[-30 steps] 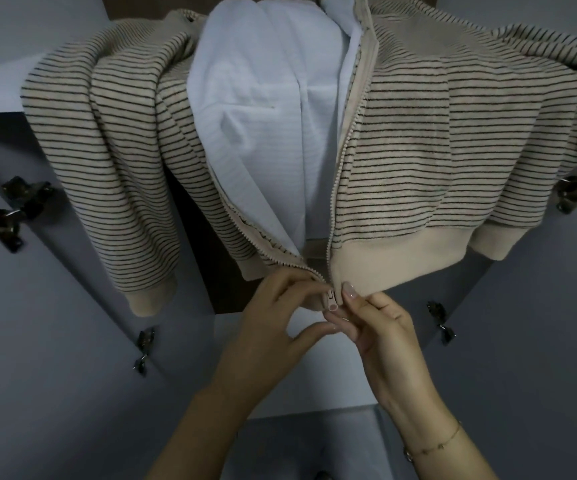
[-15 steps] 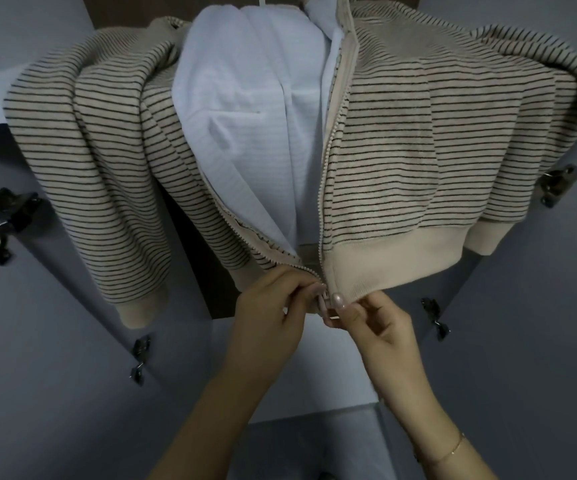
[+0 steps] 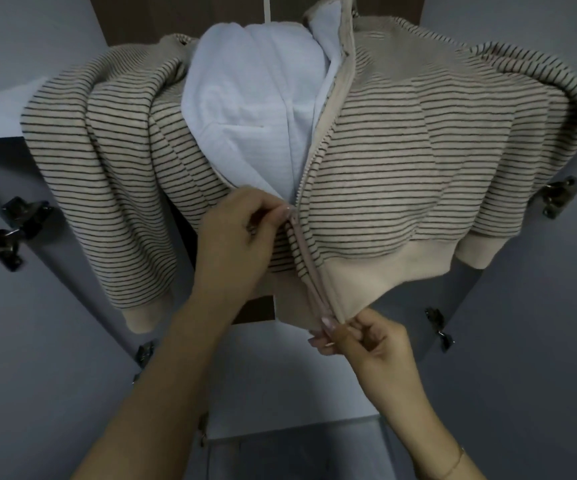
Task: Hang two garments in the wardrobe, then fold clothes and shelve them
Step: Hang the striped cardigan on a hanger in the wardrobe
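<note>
Since the slider has climbed from the hem a moment ago, the lower zip is now closed. Wardrobe [image 3: 522, 341]: grey doors open left and right. Jacket [image 3: 401, 174]: striped, hanging at centre, far of my hands, upper front open on white lining. Left hand [image 3: 235, 244]: fingers pinch the slider [image 3: 293, 216], partway up the front. Right hand [image 3: 363, 344]: near, fingers pinch the hem [image 3: 328, 296] taut below it. Judgement: first garment hung; zipping part done.
</note>
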